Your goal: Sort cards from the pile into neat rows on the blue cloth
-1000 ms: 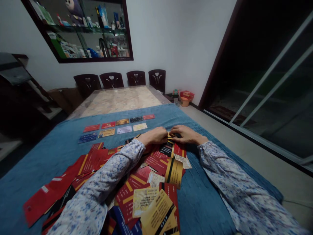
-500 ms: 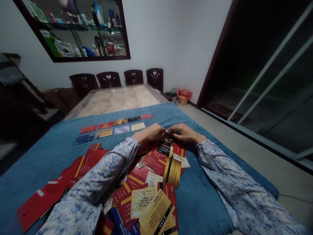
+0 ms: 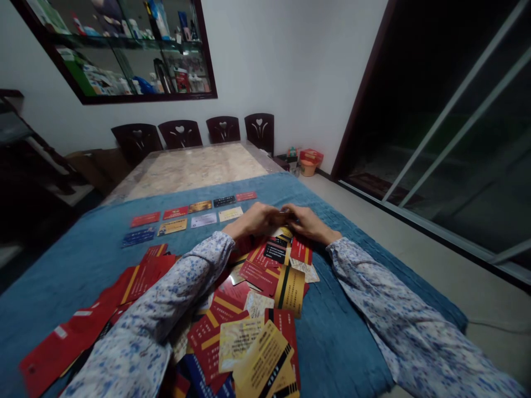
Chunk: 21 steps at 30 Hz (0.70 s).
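Observation:
My left hand (image 3: 262,218) and my right hand (image 3: 306,222) meet at the far end of a loose heap of cards. Both have their fingers closed on a card (image 3: 284,213), of which only a thin dark edge shows between them. Below them the pile holds red cards (image 3: 258,277), a black card (image 3: 275,251) and gold cards (image 3: 291,290), many overlapping with printed backs up. To the left of my hands, two rows of single cards lie apart, among them a white card (image 3: 203,220) and a cream card (image 3: 230,214).
A blue cloth (image 3: 332,331) covers the near part of the marble table (image 3: 199,166). More red cards (image 3: 62,348) spread left of my left sleeve. Dark chairs (image 3: 224,130) line the far wall, under a shelf cabinet (image 3: 145,99). A glass sliding door (image 3: 435,138) stands at right.
The view has shifted slightly. My hands have drawn closer together around the card, whose dark edge showed more plainly before. The rows and the heap look the same.

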{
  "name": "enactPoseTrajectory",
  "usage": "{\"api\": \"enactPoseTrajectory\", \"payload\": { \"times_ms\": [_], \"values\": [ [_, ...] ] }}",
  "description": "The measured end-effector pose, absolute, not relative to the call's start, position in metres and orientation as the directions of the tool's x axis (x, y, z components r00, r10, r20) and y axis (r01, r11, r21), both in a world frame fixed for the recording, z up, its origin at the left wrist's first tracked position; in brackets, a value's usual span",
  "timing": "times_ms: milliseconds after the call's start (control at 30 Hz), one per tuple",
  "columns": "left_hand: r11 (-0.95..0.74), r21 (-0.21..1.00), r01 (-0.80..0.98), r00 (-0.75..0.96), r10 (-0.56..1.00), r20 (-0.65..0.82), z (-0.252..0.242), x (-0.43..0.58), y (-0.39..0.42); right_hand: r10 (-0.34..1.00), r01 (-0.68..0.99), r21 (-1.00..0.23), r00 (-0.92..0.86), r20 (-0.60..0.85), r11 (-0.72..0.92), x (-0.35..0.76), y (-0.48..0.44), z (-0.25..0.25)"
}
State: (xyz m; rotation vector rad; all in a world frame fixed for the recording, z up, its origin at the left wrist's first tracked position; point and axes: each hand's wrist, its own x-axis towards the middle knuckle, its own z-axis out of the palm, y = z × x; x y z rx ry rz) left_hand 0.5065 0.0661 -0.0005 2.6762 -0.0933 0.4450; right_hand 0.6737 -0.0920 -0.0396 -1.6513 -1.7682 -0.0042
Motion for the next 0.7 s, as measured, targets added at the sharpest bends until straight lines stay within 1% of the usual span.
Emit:
{"api": "enactPoseTrajectory", "payload": {
  "times_ms": [100, 200, 300, 367, 500, 700],
  "values": [
    [-0.939, 0.318, -0.130, 0.934, -0.008, 0.356, -0.005, 0.511, 0.068, 0.841, 0.902, -0.406, 0.103, 0.531, 0.146, 0.671, -0.090, -0.045],
    [-0.969, 0.231, -0.088, 0.933, 0.001, 0.359, -0.007, 0.513, 0.067, 0.833, 0.931, -0.354, 0.125, 0.539, 0.090, 0.669, -0.088, -0.049],
    [-0.980, 0.199, -0.024, 0.945, 0.043, 0.323, -0.012, 0.512, 0.065, 0.840, 0.948, -0.312, 0.124, 0.529, 0.057, 0.668, -0.087, -0.052],
    [-0.977, 0.214, 0.008, 0.953, 0.072, 0.294, -0.016, 0.511, 0.063, 0.837, 0.953, -0.297, 0.119, 0.534, 0.054, 0.667, -0.086, -0.053],
    [-0.958, 0.286, 0.025, 0.958, 0.104, 0.266, -0.022, 0.510, 0.063, 0.828, 0.953, -0.293, 0.108, 0.551, 0.071, 0.666, -0.087, -0.054],
    [-0.929, 0.369, -0.013, 0.947, 0.107, 0.302, -0.027, 0.511, 0.066, 0.800, 0.938, -0.304, 0.054, 0.598, 0.164, 0.664, -0.089, -0.052]
  ]
}}
